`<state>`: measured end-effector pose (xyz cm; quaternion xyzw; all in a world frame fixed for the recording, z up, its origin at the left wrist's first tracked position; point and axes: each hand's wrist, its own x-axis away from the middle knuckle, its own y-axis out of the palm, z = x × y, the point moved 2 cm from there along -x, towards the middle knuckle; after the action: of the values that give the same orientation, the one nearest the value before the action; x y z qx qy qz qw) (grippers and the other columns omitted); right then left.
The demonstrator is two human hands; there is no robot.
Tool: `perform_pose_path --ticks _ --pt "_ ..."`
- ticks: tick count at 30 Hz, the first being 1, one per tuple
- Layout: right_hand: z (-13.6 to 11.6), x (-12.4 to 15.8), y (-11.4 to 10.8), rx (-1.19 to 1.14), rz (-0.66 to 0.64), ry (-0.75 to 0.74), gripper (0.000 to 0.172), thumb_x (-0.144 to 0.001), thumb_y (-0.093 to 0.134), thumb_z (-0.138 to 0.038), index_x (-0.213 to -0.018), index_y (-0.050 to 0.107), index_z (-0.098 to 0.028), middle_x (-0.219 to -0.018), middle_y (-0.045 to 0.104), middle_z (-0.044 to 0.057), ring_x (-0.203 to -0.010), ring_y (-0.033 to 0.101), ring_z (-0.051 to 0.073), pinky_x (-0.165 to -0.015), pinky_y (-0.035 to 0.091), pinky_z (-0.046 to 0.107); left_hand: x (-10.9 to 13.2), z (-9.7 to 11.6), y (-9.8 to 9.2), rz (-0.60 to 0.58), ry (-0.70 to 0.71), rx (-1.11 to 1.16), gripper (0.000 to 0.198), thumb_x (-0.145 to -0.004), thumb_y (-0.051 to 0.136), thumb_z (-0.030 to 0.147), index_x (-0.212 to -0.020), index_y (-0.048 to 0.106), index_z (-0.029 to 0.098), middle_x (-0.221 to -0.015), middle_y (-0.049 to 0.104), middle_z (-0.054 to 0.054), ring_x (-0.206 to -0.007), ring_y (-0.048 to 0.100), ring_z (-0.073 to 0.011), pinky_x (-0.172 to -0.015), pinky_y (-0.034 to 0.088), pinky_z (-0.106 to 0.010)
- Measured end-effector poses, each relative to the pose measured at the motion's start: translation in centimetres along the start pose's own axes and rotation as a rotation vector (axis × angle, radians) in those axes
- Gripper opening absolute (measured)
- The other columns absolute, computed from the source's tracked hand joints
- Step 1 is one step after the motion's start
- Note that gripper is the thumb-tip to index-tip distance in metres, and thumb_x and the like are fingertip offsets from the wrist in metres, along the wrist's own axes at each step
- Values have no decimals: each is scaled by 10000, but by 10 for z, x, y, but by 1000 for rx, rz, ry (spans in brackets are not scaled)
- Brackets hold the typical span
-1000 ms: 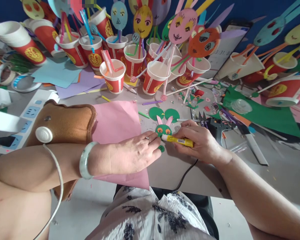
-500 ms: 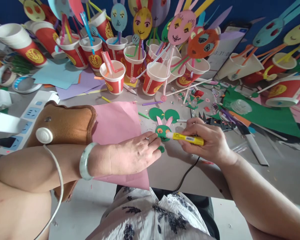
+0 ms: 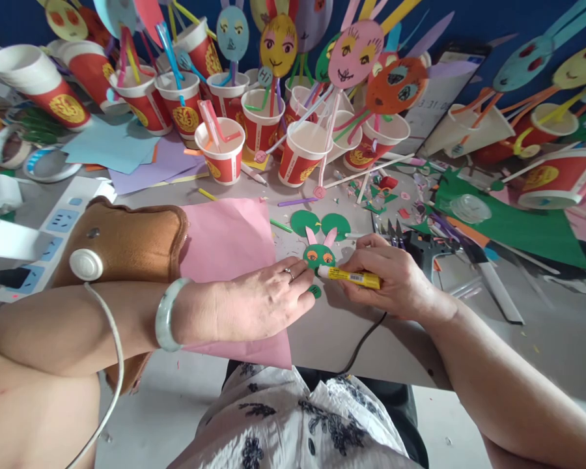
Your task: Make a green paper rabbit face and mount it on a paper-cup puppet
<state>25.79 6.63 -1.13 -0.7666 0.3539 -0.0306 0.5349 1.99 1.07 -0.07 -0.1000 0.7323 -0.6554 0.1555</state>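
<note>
My right hand [image 3: 390, 273] grips a yellow marker [image 3: 355, 277] with a barcode on its barrel. Its white end points left and rests over the lower part of a small green paper face [image 3: 317, 255]. That face has orange eyes and two pink paper ears. My left hand [image 3: 268, 301] lies flat, fingers stretched out, with the fingertips at the face's left edge. Just below the face, by my left fingertips, is a small green paper disc [image 3: 315, 291], partly covered. Two larger green paper circles [image 3: 305, 223] lie just beyond the ears.
Red-and-white paper cups [image 3: 219, 156] with straws and paper faces line the back. Pink paper [image 3: 229, 234], a brown pouch [image 3: 131, 238] and a power strip [image 3: 53, 228] lie left. Right are a black glue gun [image 3: 422, 251], paper scraps and green paper [image 3: 517, 221]. A black cord [image 3: 364, 345] crosses the front.
My right hand has moved slightly left and down with the marker, from the face's right eye to its mouth area. The left hand stays in place.
</note>
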Motion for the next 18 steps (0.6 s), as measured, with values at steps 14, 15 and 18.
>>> perform_pose_path --ticks 14,15,18 --pt "-1 1 -7 4 117 20 89 -862 686 -244 -871 602 -271 -678 652 -35 -554 529 150 -802 533 405 1 0 -2 6 13 -85 325 -961 404 76 -1170 643 145 -1224 649 -124 -1294 577 -253 -1148 429 -413" --pt "-1 1 -6 5 89 31 74 -870 676 -256 -865 604 -269 -674 653 -31 -556 531 152 -802 532 404 1 0 -2 11 12 -88 316 -961 410 82 -1165 644 145 -1213 653 -122 -1286 582 -252 -1142 433 -411" --pt "-1 0 -3 8 -32 55 59 -894 639 -284 -848 608 -266 -664 655 -25 -573 539 156 -810 527 395 1 0 -1 21 2 -83 309 -966 421 93 -1170 647 149 -1198 665 -115 -1281 586 -248 -1125 445 -404"
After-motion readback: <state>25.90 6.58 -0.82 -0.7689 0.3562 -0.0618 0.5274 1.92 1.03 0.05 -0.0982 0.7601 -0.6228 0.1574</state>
